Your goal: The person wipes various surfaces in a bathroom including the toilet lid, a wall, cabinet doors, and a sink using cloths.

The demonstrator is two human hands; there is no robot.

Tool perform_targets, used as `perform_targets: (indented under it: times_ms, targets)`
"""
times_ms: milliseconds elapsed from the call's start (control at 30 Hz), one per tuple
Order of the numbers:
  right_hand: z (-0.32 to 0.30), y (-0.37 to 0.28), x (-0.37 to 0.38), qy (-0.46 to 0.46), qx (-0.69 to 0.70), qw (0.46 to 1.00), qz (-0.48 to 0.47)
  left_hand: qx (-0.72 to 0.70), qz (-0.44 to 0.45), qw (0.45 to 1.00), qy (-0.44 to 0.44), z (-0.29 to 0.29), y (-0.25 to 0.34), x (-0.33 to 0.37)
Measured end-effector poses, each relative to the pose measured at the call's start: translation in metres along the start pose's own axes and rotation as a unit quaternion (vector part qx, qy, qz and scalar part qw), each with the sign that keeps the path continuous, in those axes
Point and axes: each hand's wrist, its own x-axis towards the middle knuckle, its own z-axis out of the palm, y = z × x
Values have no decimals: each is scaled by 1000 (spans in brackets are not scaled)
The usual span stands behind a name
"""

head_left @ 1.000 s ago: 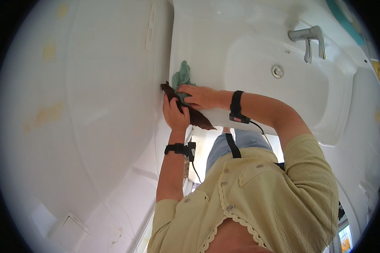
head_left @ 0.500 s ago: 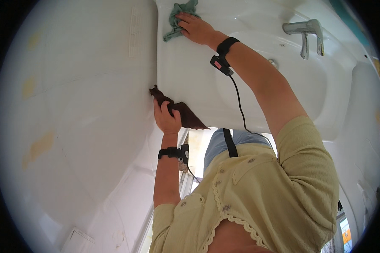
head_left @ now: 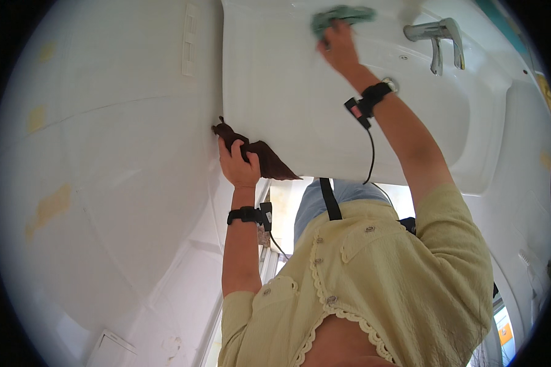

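At the far side of the white sink (head_left: 275, 104), my right hand (head_left: 341, 52) presses a green cloth (head_left: 352, 13) against the surface. Motion blurs the cloth and fingers a little, and the hand covers part of the cloth. At the sink's near left corner, my left hand (head_left: 242, 166) has its fingers curled over a dark brown cloth (head_left: 272, 162). This cloth drapes along the corner, one end reaching the left edge and the other pointing right along the front rim.
A chrome faucet (head_left: 438, 37) stands at the right of the sink, with the round drain (head_left: 389, 84) near my right wrist. A white wall (head_left: 122, 134) rises close along the left side. A black cable (head_left: 373, 153) hangs from my right wrist strap.
My right hand has swept the green cloth rightward, from the far left corner toward the faucet. My left hand stays on the brown cloth at the near corner.
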Motion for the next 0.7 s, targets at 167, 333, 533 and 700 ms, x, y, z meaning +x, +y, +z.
perform_targets:
  times_ms: [167, 333, 533, 700]
  targets:
    - [6, -95, -35, -122, 183, 972, -83, 10, 5, 1000, 15, 2, 4, -7]
    - [-35, -152, -116, -253, 293, 889, -243, 7, 5, 1000, 24, -1, 0, -15]
    - [-46, -146, -136, -349, 356, 866, -39, -2, 2, 1000, 23, 4, -31, -20]
    - [4, -158, -14, -182, 433, 851, 233, -97, -112, 988, 46, 19, -46, -35]
